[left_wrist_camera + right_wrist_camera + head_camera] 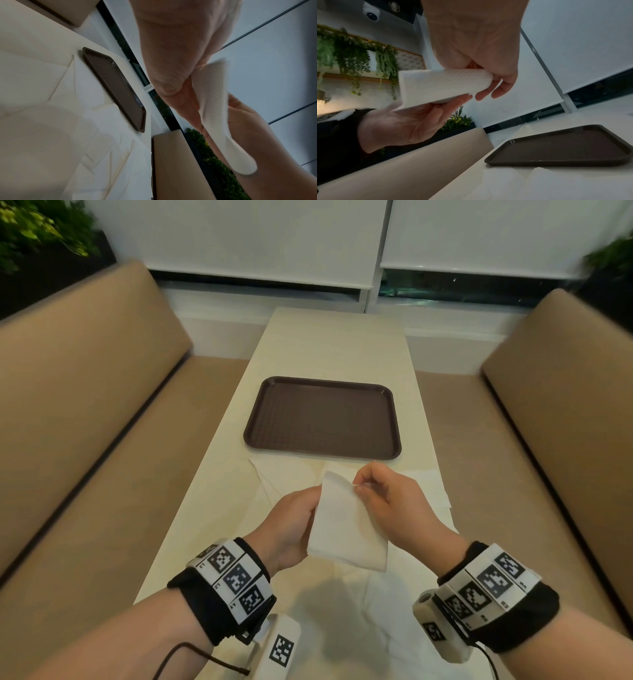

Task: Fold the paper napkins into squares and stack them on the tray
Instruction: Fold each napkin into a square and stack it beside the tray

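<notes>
A white paper napkin (346, 525), folded over, hangs in the air above the table's near half. My left hand (301, 511) holds its left edge, the thumb pressing the paper against the fingers underneath (171, 54). My right hand (359, 486) pinches the napkin's upper right edge between thumb and forefinger, with the other fingers loosely curled (496, 88). In the right wrist view the napkin (440, 86) curves over my left hand's upturned fingers (406, 125). The dark brown tray (322, 419) lies beyond the hands in the middle of the table with nothing on it.
Several unfolded napkins lie flat on the cream table, some just in front of the tray (284, 477), some to the right (428, 484) and some near me (342, 628). Tan bench seats (85, 405) flank the narrow table. A window wall closes the far end.
</notes>
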The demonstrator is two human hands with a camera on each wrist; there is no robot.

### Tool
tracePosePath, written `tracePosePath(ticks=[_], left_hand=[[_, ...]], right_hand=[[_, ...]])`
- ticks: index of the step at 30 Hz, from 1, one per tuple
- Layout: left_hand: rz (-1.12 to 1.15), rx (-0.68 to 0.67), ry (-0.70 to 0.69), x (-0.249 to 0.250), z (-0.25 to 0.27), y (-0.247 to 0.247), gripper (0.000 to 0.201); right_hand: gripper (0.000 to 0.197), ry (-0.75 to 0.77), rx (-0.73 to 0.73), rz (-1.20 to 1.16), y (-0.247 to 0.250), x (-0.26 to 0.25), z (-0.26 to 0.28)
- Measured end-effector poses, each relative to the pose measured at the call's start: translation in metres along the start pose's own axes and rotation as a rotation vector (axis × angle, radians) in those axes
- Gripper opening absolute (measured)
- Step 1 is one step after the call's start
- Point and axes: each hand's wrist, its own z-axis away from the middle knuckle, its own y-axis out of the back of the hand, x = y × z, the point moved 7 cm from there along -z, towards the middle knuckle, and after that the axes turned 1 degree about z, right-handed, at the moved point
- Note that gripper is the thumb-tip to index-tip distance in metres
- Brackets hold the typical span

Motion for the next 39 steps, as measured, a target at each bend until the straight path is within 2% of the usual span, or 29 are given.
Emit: tracePosePath(ticks=[3,8,9,11,13,15,16,18,20,23,27,31,34,36,39], left_hand=[[0.003,0.006,0.001,-0.001,0.001,0.001,0.029],[0.007,-0.024,0.041,-0.002,0.003,-0.002,0.063],[-0.029,-0.019,0.020,-0.001,0.004,-0.002,0.061],[-0.123,0.028,-0.058,0.004,0.004,0.000,0.046],[-0.183,0.094,-0.118,0.007,0.004,0.004,0.032],[-0.200,0.145,-0.152,0.010,0.004,0.008,0.030],[-0.198,0.160,-0.161,0.012,0.004,0.009,0.031],[-0.198,0.183,-0.173,0.014,0.004,0.012,0.034],[-0.201,0.194,-0.178,0.014,0.004,0.014,0.033],[-0.200,0.196,-0.190,0.013,0.005,0.013,0.027],[-0.196,0.237,-0.204,0.015,0.004,0.016,0.027],[-0.208,0.282,-0.213,0.009,0.005,0.023,0.039],[-0.193,0.287,-0.213,0.004,0.003,0.028,0.022],[-0.297,0.277,-0.295,0.011,0.002,0.031,0.015],[-0.749,0.220,-0.421,0.026,0.003,0.025,0.046]], right_hand=[[0.028,0.022,-0.019,0.052,-0.001,-0.002,0.001],[0.019,0.089,-0.027,0.115,-0.003,-0.005,0.001],[0.018,0.096,-0.027,0.115,-0.004,-0.005,0.002],[0.018,0.108,0.008,0.079,-0.004,-0.006,0.002],[0.024,0.097,0.119,-0.013,0.000,-0.002,0.002],[0.041,-0.087,0.159,-0.229,0.003,0.013,0.002],[0.043,-0.219,0.103,-0.398,-0.001,0.021,0.002],[0.032,-0.432,-0.081,-0.672,-0.017,0.032,0.003],[0.023,-0.460,-0.149,-0.679,-0.021,0.033,0.002],[0.024,-0.428,-0.076,-0.607,-0.018,0.033,0.000],[0.026,-0.455,-0.124,-0.673,-0.026,0.030,0.005],[0.028,-0.447,-0.143,-0.616,-0.029,0.027,0.008],[0.030,-0.464,-0.162,-0.535,-0.032,0.028,0.008],[0.033,-0.347,-0.155,-0.227,-0.024,0.028,0.002],[0.041,-0.102,-0.302,0.318,-0.030,0.013,0.000]])
